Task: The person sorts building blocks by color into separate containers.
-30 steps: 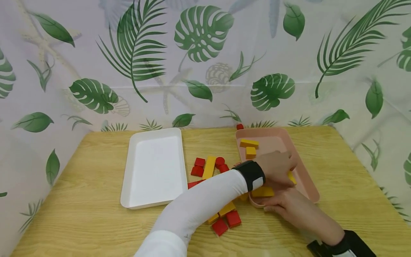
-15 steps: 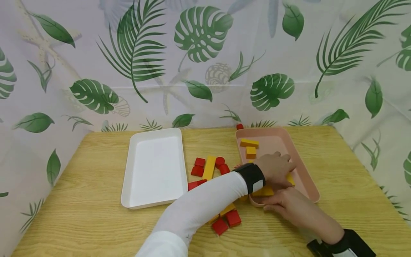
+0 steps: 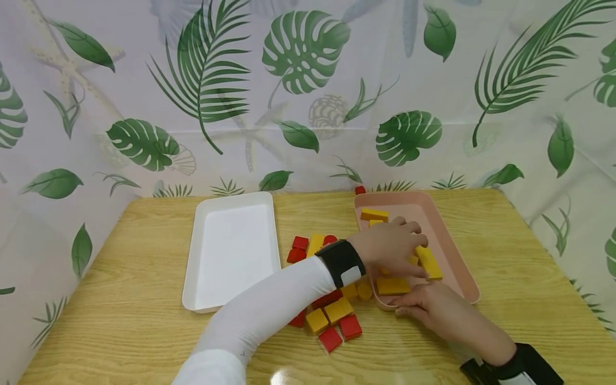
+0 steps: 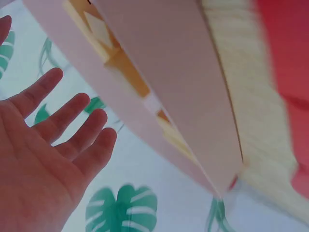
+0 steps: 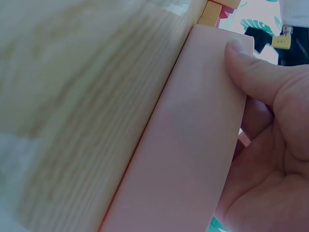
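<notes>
My left hand (image 3: 392,247) hovers over the pink tray (image 3: 454,251) with its fingers spread; in the left wrist view nothing lies in its palm (image 4: 34,169). Beneath and around it, several yellow blocks lie in the tray, including a long yellow block (image 3: 428,263) on the right and another yellow block (image 3: 392,286) by the near wall. My right hand (image 3: 435,307) grips the tray's near rim. In the right wrist view its thumb presses the outside of the tray wall (image 5: 178,130), with the other fingers behind the rim. Some blocks are hidden under the left hand.
A white tray (image 3: 236,251) stands to the left with nothing in it. Between the trays lies a loose pile of red blocks (image 3: 350,326) and yellow blocks (image 3: 317,321), partly covered by the left arm. One red block (image 3: 360,190) sits behind the pink tray.
My left hand has drawn back leftward from the right side of the pink tray, and its fingers have spread. The long yellow block there is now uncovered. My right hand stays on the rim.
</notes>
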### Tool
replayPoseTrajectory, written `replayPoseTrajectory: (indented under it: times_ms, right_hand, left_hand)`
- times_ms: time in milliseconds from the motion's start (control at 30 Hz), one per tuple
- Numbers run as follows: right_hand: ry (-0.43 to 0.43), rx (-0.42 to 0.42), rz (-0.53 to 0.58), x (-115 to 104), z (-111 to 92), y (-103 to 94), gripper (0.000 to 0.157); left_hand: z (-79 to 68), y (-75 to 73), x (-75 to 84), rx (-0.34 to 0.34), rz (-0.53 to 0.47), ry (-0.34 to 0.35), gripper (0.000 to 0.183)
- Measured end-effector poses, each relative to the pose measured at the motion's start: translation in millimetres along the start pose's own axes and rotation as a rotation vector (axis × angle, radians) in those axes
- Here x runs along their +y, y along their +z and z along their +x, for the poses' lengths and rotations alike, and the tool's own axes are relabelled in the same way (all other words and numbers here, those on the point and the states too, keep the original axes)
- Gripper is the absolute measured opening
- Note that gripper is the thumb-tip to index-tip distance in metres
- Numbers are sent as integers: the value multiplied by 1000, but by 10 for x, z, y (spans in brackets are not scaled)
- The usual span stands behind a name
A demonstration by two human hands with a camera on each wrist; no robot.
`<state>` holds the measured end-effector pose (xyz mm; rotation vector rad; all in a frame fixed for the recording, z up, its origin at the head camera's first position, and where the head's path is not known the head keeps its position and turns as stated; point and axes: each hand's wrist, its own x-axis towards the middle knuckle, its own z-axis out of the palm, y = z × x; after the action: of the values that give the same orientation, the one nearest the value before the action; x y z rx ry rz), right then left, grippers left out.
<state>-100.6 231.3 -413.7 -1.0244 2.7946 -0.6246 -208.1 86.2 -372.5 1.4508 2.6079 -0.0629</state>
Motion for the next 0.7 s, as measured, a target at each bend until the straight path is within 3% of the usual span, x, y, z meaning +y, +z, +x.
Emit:
replayPoseTrajectory:
  times_ms: [200, 433, 700]
  right_hand:
    - [-2, -2, 42, 3, -6, -2, 21]
    - [25, -42, 46, 0, 10, -1, 21]
    - [27, -44, 53, 2, 20, 1, 24]
  left_hand:
    - [-351, -3, -158, 41, 0, 11, 64]
    - [-717, 163, -253, 103, -10, 49, 47]
    - [-895, 292, -219, 31, -154, 95, 21]
